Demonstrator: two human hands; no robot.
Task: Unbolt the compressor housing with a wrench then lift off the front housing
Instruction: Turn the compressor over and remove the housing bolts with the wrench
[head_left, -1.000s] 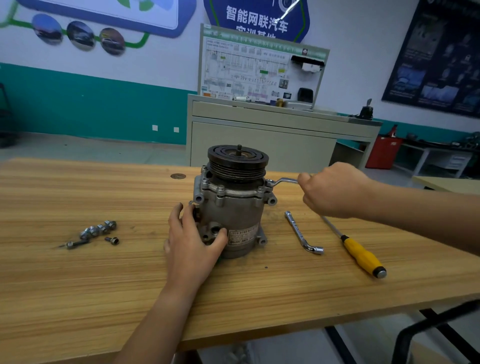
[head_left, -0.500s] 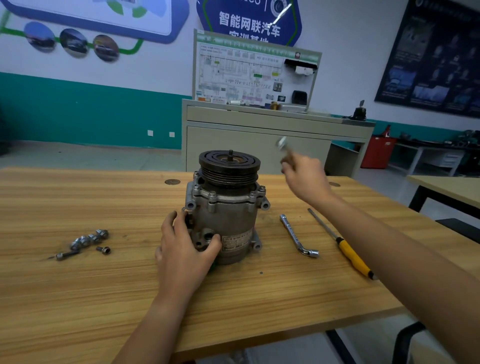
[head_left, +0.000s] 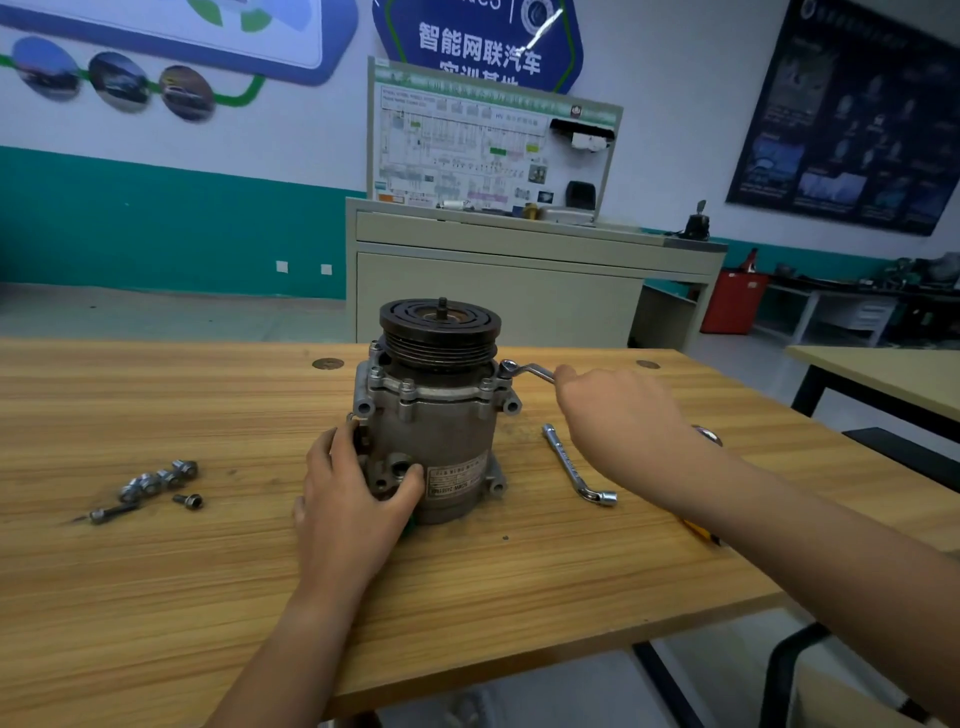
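Nearest, on the wooden bench (head_left: 156, 597), the left hand (head_left: 348, 499) steadied the compressor (head_left: 441, 441), which stood upright at mid-bench with its pulley (head_left: 440, 325) on top. That hand's grip was wrapped round the lower body, thumb pressed on the front face. To the left lay a small heap of loose bolts (head_left: 156, 480); to the right a spare wrench (head_left: 571, 465) lay flat, apart from the body. Further back, the right hand (head_left: 618, 415) had its grip clamped on the handle of the wrench (head_left: 527, 370), whose ring end sat over a bolt on the right ear of the front housing (head_left: 431, 387). The step in hand looked to be the unbolting, with several flange bolts seemingly in place. The next move called for a firm swing of the handle while the left hand resisted the twist, lest the ring slip off the bolt head
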